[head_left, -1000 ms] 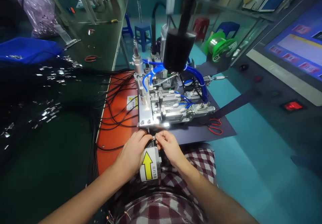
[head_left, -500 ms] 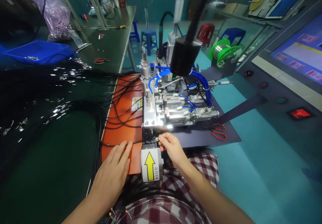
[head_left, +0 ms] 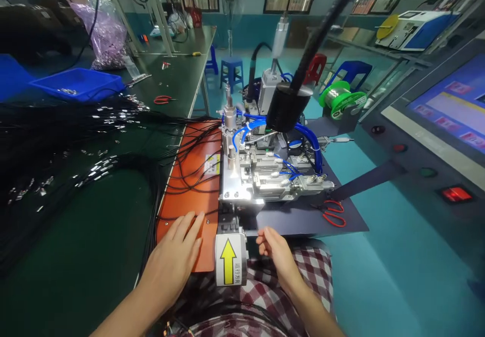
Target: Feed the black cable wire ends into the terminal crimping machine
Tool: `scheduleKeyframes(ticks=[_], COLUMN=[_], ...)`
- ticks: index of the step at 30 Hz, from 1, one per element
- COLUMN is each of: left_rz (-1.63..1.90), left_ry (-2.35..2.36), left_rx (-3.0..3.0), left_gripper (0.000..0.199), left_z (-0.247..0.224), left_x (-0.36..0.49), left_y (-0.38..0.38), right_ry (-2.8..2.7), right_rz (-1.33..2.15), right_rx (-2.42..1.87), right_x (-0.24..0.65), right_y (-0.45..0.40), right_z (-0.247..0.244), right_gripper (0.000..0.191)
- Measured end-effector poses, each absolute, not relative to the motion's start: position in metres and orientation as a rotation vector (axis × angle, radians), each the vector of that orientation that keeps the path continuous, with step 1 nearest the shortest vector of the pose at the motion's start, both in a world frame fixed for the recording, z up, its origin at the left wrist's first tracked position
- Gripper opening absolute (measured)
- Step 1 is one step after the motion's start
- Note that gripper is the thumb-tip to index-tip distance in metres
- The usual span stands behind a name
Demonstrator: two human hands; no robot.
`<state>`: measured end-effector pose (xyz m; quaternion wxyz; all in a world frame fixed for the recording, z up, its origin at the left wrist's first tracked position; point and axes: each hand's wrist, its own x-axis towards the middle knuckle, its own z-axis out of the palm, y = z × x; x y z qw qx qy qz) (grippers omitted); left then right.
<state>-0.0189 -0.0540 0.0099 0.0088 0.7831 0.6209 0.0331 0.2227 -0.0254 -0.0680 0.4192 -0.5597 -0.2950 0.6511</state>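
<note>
My left hand [head_left: 172, 256] lies flat on the orange plate [head_left: 208, 248], its fingers stretched out over a black cable [head_left: 210, 212]. That cable runs right, into the near side of the machine [head_left: 275, 188]. To the right of the round cover with a yellow arrow [head_left: 228, 261], my right hand [head_left: 278, 251] hovers above my lap. Its fingers are curled in, and nothing shows in them. More black cables [head_left: 185, 175] cross the plate farther back and end at the machine's left edge.
A bundle of black cables [head_left: 132, 157] with shiny ends covers the dark table at left. Red-handled scissors [head_left: 334, 220] lie on the machine base. Behind stands a green wire spool [head_left: 337, 97]; a blue tray [head_left: 78, 85] is at the back left. A control panel [head_left: 428, 170] rises at right.
My right hand has drawn back to the right and toward me, away from the cable's end at the machine. My left hand stays on the plate. The view has tilted up slightly.
</note>
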Motion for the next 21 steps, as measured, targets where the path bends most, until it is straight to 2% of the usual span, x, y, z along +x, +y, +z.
scheduleKeyframes(ticks=[6,11,16,21], left_rz=[0.274,0.276,0.012,-0.182], left_ry=[1.792,1.577,1.157,1.145], left_rx=[2.337,2.360,2.263,2.402], left_gripper=[0.044,0.036,0.028,0.032], left_z=[0.020,0.052,0.095,0.096], left_x=[-0.023,-0.048,-0.069,-0.072], left_y=[-0.002,-0.013,-0.044,-0.062], right_ry=[-0.717,-0.712,-0.678,-0.681], right_rz=[1.676,1.631,1.581,1.551], right_rx=[-1.441,-1.507,-1.554,-1.577], right_x=[0.229,0.248,0.276,0.286], right_y=[-0.039,-0.043,-0.041,-0.033], right_z=[-0.075,-0.078,-0.076,-0.056], right_gripper=[0.037,0.037,0.036,0.040])
